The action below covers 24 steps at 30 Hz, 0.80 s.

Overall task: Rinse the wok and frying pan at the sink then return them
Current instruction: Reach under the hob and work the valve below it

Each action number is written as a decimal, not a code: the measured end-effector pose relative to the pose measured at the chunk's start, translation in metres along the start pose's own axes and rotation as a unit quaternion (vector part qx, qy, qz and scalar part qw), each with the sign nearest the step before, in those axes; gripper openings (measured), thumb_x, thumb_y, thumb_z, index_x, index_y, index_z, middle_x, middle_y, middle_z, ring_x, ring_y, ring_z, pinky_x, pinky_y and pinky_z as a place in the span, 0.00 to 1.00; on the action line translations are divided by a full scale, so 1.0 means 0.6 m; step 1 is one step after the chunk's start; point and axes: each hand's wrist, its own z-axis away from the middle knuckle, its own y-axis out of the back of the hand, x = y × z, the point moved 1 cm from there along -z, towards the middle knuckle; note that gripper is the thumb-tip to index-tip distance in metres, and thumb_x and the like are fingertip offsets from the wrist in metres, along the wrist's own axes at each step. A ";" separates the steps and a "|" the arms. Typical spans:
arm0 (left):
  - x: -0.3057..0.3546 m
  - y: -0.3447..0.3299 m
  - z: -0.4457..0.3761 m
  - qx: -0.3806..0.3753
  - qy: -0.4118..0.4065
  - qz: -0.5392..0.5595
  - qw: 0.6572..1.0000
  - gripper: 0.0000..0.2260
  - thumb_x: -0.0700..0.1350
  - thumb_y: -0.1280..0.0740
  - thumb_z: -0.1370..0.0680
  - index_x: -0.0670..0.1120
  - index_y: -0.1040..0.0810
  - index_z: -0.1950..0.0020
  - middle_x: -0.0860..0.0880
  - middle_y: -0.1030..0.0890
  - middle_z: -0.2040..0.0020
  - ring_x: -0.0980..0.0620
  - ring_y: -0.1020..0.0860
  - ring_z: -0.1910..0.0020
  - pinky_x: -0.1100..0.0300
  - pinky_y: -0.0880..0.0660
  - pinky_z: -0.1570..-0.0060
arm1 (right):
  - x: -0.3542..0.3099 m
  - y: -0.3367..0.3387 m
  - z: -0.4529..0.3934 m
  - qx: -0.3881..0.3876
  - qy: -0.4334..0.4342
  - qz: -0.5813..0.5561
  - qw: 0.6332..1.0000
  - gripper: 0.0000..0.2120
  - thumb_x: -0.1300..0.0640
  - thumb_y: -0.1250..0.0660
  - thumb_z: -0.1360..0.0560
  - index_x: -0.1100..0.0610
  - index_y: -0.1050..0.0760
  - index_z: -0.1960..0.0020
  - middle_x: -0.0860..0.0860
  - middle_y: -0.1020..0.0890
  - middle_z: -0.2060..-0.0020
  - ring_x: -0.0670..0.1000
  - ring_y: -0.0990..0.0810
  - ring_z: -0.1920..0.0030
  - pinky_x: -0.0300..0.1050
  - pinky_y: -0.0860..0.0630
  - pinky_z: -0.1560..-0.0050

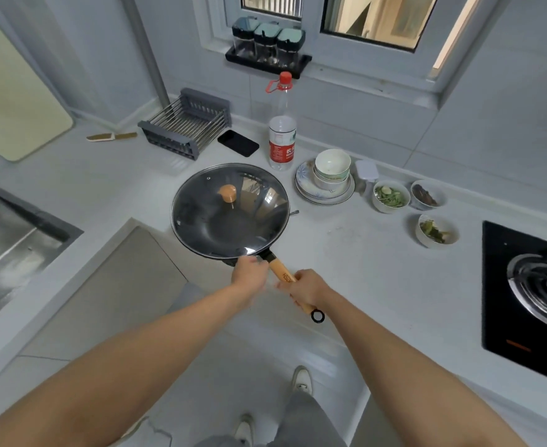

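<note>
A black wok point(230, 233) with a glass lid point(201, 195) and an orange knob sits at the corner of the white counter, partly over its edge. Its wooden handle point(282, 272) points toward me. My right hand point(301, 288) is wrapped around the middle of that handle. My left hand point(249, 274) is closed at the handle's base, right where it meets the wok rim. The steel sink point(14, 240) lies at the far left. No frying pan is in view.
A water bottle point(282, 140), stacked bowls on plates point(327, 179) and three small bowls of food point(391, 196) stand behind and right of the wok. A gas hob point(530, 291) is at the right. A dish rack point(185, 124), a phone point(238, 142) and a cutting board point(11, 101) lie to the left.
</note>
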 end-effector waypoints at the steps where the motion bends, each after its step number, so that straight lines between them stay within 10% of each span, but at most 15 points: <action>1: 0.000 0.004 0.012 0.041 -0.042 -0.038 0.998 0.07 0.47 0.35 0.24 0.49 0.26 0.47 0.45 0.20 0.47 0.44 0.21 0.50 0.52 0.20 0.52 | -0.004 0.005 0.013 0.040 0.017 0.036 0.998 0.27 0.32 0.32 0.32 0.57 0.25 0.56 0.52 0.19 0.64 0.52 0.22 0.65 0.51 0.21 0.56; 11: 0.013 -0.241 0.258 -0.174 -0.290 -0.215 0.916 0.07 0.46 0.37 0.23 0.51 0.28 0.46 0.53 0.20 0.57 0.51 0.22 0.55 0.56 0.28 0.55 | 0.206 0.101 0.271 0.331 0.029 -0.081 0.940 0.11 0.47 0.34 0.23 0.56 0.23 0.54 0.47 0.18 0.59 0.47 0.21 0.57 0.40 0.26 0.58; 24: -0.178 -0.695 0.529 -0.322 -0.475 -0.430 0.697 0.06 0.51 0.37 0.23 0.53 0.21 0.52 0.53 0.21 0.52 0.53 0.22 0.51 0.52 0.22 0.51 | 0.759 0.214 0.506 0.375 -0.117 -0.228 0.891 0.17 0.56 0.36 0.24 0.54 0.37 0.69 0.47 0.31 0.72 0.47 0.33 0.70 0.42 0.35 0.69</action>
